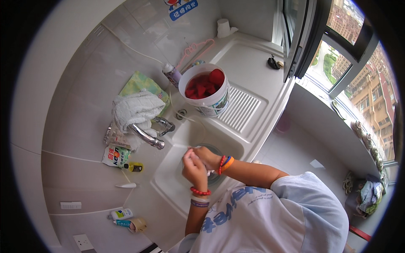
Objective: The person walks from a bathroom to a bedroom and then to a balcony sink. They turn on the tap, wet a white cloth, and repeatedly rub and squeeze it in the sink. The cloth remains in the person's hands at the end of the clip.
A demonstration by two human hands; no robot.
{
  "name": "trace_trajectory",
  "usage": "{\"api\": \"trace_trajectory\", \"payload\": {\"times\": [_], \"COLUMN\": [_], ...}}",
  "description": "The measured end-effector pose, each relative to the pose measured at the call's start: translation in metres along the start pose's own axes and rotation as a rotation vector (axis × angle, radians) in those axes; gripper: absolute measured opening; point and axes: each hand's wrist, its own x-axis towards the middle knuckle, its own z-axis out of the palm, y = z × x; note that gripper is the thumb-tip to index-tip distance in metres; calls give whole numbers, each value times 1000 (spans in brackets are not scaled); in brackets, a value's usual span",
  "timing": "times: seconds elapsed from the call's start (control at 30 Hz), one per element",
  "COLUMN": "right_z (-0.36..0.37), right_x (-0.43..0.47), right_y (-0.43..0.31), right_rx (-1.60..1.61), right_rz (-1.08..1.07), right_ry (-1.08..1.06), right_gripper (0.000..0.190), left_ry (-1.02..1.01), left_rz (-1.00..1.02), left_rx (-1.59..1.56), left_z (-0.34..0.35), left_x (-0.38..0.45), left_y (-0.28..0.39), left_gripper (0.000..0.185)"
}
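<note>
My left hand (194, 166) and my right hand (205, 155) are pressed together over a white sink (167, 182), fingers curled in. A little white shows at the fingers, but what lies between them is hidden. Below the hands is a round greyish basin (216, 148) in the sink, with a small pale item partly visible under my wrists. Red beads and bands circle both wrists. The chrome faucet (147, 137) points toward my hands from the wall side, a white towel (136, 109) draped over it.
A white bucket (204, 102) of reddish liquid and red cloth stands by the ribbed drainboard (240, 109). Along the wall are a spray can (171, 74), a detergent bag (115, 156), a yellow bottle (136, 167) and a cup (138, 224). An open window (295, 41) juts in at right.
</note>
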Motion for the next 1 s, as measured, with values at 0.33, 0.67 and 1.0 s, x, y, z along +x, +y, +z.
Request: {"api": "trace_trajectory", "payload": {"times": [0.33,0.67,1.0], "right_z": [-25,0,23], "right_x": [1,11,20], "right_y": [-7,15,31], "right_rx": [1288,1007,1113], "right_rz": [714,753,714], "right_ry": [42,521,335], "right_gripper": [31,24,37], "left_ry": [-546,-84,-149], "left_rz": [-638,-503,-170], "left_rx": [-759,-508,5], "left_z": [-26,-8,1], "left_x": [12,-14,-12], "left_y": [-45,-37,1], "left_gripper": [40,23,25]}}
